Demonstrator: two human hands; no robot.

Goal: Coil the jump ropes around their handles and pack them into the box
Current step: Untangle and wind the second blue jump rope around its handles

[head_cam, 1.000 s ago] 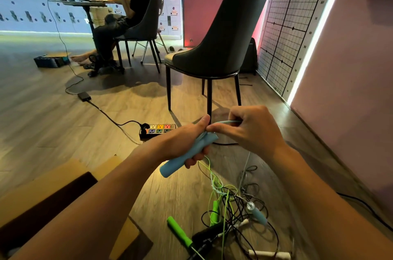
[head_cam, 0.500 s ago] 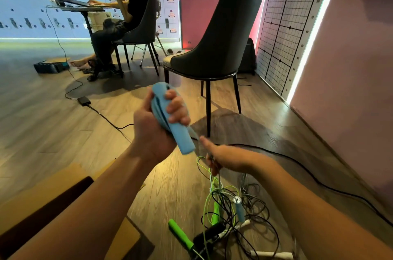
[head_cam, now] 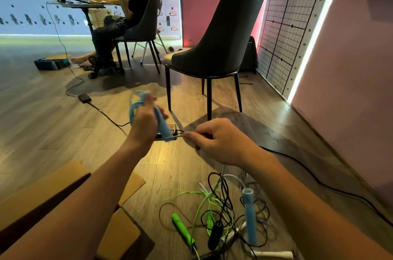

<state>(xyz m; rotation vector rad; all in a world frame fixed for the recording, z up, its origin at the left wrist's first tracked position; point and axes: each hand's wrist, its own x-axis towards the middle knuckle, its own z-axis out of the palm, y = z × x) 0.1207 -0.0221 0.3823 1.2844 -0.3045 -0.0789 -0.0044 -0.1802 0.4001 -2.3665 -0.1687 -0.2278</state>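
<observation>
Raised from the tangle within the last half second, the right hand (head_cam: pixel 221 142) is now seen level with the lower end of the blue handle (head_cam: pixel 162 124). That handle is kept in much the same place above the floor (head_cam: pixel 42 132) by the left hand (head_cam: pixel 144 123). The left grip is clamped around the handle and the loops of blue rope (head_cam: pixel 133 111) already wound on it. The right grip is closed in a pinch on the free strand, which is drawn short and nearly level between the two hands.

The handle's long axis is tilted, its upper end away and to the left, its lower end pointed toward the right hand. The next turn is therefore judged to fall to that hand, with the strand carried around this axis.

The second blue handle (head_cam: pixel 248 217) is left on the floor below the right hand, tangled with a green handle (head_cam: pixel 182 230), a black handle (head_cam: pixel 215 236) and a white handle (head_cam: pixel 274 254). The box (head_cam: pixel 42 191) is seen open at lower left, beside the left forearm; its contents cannot be made out.
</observation>
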